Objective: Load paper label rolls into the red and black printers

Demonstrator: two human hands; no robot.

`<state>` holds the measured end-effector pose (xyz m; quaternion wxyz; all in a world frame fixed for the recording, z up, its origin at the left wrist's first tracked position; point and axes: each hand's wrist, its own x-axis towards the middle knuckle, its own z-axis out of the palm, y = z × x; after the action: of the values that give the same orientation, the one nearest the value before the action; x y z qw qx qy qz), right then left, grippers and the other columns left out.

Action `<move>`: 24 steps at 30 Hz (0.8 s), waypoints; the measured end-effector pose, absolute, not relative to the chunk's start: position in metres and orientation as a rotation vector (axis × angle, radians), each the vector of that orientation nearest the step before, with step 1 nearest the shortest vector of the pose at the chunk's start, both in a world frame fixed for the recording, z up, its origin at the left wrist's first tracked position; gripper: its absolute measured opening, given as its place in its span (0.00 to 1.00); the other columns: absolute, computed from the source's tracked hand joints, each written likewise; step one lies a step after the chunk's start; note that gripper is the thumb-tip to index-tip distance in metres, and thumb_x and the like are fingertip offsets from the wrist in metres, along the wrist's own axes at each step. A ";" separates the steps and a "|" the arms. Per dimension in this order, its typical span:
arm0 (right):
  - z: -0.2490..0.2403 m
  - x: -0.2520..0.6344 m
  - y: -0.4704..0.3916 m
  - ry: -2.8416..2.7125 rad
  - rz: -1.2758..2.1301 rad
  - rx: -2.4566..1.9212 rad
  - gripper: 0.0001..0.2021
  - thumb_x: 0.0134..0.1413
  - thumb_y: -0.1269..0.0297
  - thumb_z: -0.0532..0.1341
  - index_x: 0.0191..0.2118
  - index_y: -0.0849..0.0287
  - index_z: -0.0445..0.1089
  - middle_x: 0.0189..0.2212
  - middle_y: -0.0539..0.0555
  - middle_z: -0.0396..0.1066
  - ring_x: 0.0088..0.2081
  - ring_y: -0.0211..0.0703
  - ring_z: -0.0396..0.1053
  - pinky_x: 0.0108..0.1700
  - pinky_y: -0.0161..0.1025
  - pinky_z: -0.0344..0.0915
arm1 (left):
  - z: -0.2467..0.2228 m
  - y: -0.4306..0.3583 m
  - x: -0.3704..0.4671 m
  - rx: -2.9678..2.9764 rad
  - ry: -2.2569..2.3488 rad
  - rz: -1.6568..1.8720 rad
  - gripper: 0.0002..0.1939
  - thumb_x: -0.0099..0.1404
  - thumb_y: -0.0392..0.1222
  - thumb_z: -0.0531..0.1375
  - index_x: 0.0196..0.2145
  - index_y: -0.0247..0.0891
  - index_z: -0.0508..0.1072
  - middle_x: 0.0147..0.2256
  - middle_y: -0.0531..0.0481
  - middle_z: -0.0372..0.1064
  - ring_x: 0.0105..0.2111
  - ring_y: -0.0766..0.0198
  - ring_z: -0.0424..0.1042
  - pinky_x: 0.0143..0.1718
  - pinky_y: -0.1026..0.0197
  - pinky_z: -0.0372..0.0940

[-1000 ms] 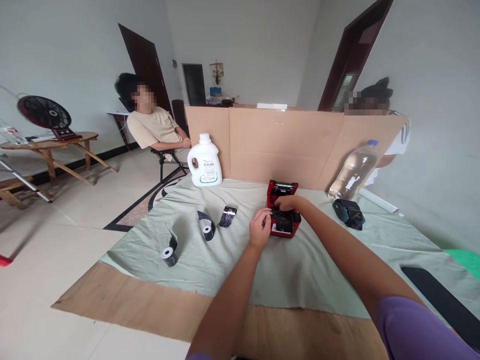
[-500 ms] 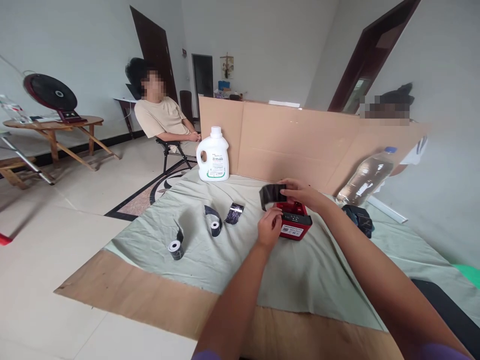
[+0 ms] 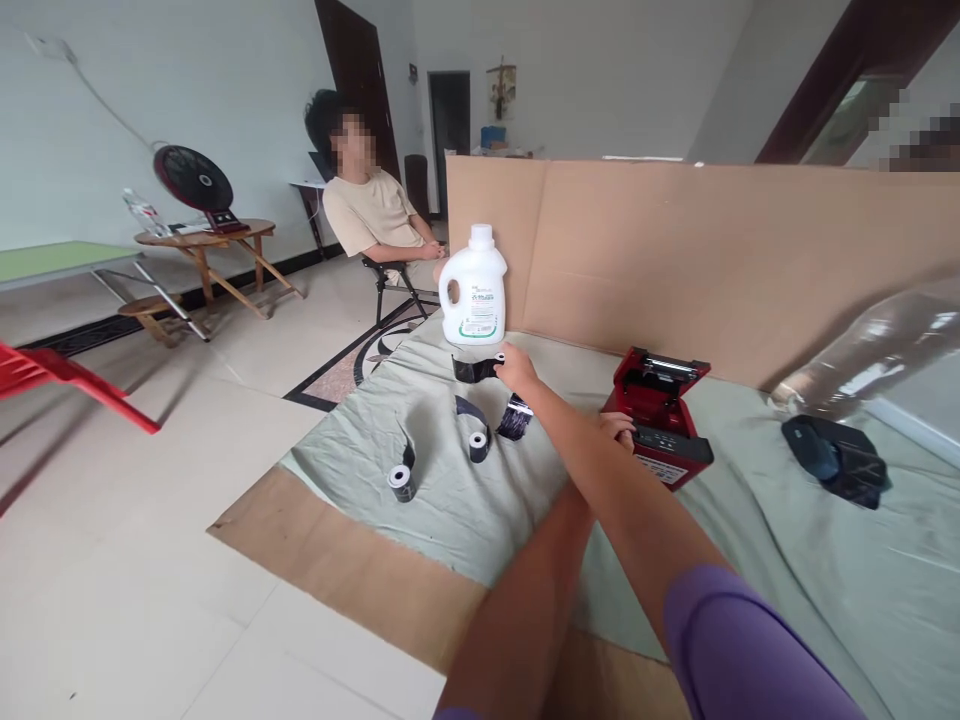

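My right hand [image 3: 517, 370] is closed on a roll of black paper [image 3: 475, 369] with a white core; its loose strip hangs out to the left, just in front of the white jug [image 3: 474, 290]. Under the right forearm, my left hand [image 3: 616, 428] grips the left front side of a red and black printer [image 3: 673, 448], whose lid [image 3: 664, 366] stands raised. Nearer me on the cloth, two more black paper rolls, one at the left [image 3: 401, 483] and one in the middle [image 3: 478, 446], have partly unwound tails. A short black patterned strip [image 3: 514, 420] lies beside them.
A cardboard screen [image 3: 675, 250] stands along the back of the cloth-covered table [image 3: 442, 530]. To the right lie a large clear bottle [image 3: 877, 345] and black objects [image 3: 836, 455]. A seated person [image 3: 375, 215] is beyond the table; a fan [image 3: 193, 180] stands on a wooden table.
My right hand has carried the black roll left, away from the printer to near the jug. The left hand stays at the printer. The view has turned left.
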<state>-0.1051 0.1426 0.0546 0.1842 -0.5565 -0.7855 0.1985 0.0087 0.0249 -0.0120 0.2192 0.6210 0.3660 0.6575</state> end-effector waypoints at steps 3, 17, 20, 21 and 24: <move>0.044 -0.110 0.142 -2.219 0.559 -1.645 0.16 0.59 0.67 0.60 0.53 0.59 0.66 0.48 0.62 0.73 0.49 0.54 0.71 0.47 0.44 0.67 | -0.008 0.020 0.009 1.672 0.940 1.905 0.09 0.71 0.38 0.52 0.39 0.41 0.72 0.46 0.43 0.73 0.48 0.57 0.74 0.55 0.48 0.69; 0.047 -0.060 0.109 -2.396 0.613 -1.868 0.13 0.43 0.73 0.67 0.39 0.61 0.75 0.41 0.65 0.77 0.45 0.61 0.74 0.44 0.47 0.67 | -0.016 0.028 0.015 1.828 0.963 1.947 0.12 0.71 0.38 0.48 0.42 0.39 0.71 0.47 0.42 0.72 0.49 0.57 0.73 0.56 0.51 0.68; 0.046 -0.056 0.099 -2.314 0.591 -1.847 0.16 0.46 0.71 0.65 0.44 0.60 0.72 0.44 0.64 0.76 0.44 0.58 0.74 0.42 0.44 0.67 | -0.011 0.022 0.011 1.869 0.959 1.967 0.13 0.72 0.38 0.47 0.42 0.39 0.71 0.46 0.42 0.73 0.49 0.58 0.73 0.54 0.53 0.69; 0.045 -0.054 0.096 -2.264 0.590 -1.816 0.18 0.48 0.70 0.64 0.47 0.60 0.71 0.45 0.64 0.75 0.44 0.57 0.74 0.42 0.43 0.67 | -0.010 0.020 0.010 1.879 0.960 1.966 0.13 0.73 0.38 0.47 0.42 0.38 0.71 0.47 0.42 0.73 0.49 0.59 0.73 0.54 0.53 0.69; 0.040 -0.045 0.087 -2.075 0.650 -1.612 0.19 0.52 0.67 0.61 0.52 0.58 0.66 0.45 0.60 0.74 0.45 0.53 0.72 0.44 0.44 0.67 | -0.009 0.018 0.010 1.899 0.976 1.953 0.13 0.74 0.38 0.47 0.43 0.39 0.70 0.47 0.42 0.72 0.50 0.59 0.73 0.55 0.53 0.69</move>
<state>-0.0449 0.0866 0.0404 0.2155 -0.5815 -0.7486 0.2345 0.0096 0.0178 -0.0092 0.1236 0.6511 0.3348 0.6698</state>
